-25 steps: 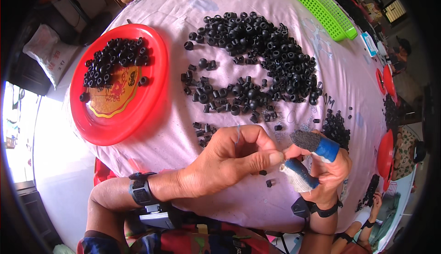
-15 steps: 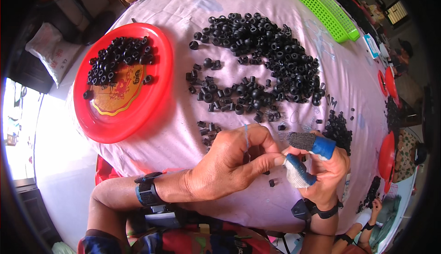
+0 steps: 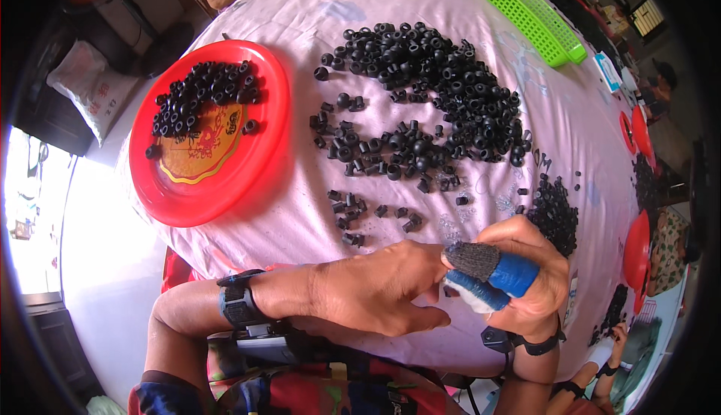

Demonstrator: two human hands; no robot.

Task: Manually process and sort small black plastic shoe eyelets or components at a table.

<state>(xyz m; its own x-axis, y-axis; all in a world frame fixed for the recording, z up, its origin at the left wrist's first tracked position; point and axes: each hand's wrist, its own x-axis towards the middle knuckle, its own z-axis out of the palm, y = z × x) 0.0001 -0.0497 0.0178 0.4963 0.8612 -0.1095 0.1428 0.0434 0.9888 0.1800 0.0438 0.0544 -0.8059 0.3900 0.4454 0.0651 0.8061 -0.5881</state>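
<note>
My left hand (image 3: pixel 387 287) is palm down over the near part of the cloth, its fingers bent and their tips hidden at my right hand. Its thumb stands a little apart from them. My right hand (image 3: pixel 537 272) is closed in a pinch, thumb and index finger pressed together. Grey knit and blue tape (image 3: pixel 517 274) cover the index finger; white fabric and blue tape wrap the thumb. A dark bit shows beside the thumb, too small to name. Beyond my hands lie several small black cylindrical pieces (image 3: pixel 349 208) and a big heap of round, hollow black pieces (image 3: pixel 473 92).
At the left a red plate (image 3: pixel 259 167) holds several hollow black pieces. A green basket (image 3: pixel 535 24) lies at the far right. Small black pieces (image 3: pixel 554 216) are heaped beyond my right hand. Another person's hand (image 3: pixel 617 344) is at the lower right, near more red plates (image 3: pixel 637 246).
My left hand has turned palm down and its thumb has left the pinch. My right hand has shifted slightly left, its wrapped fingers now pressed together. The view has shifted a little.
</note>
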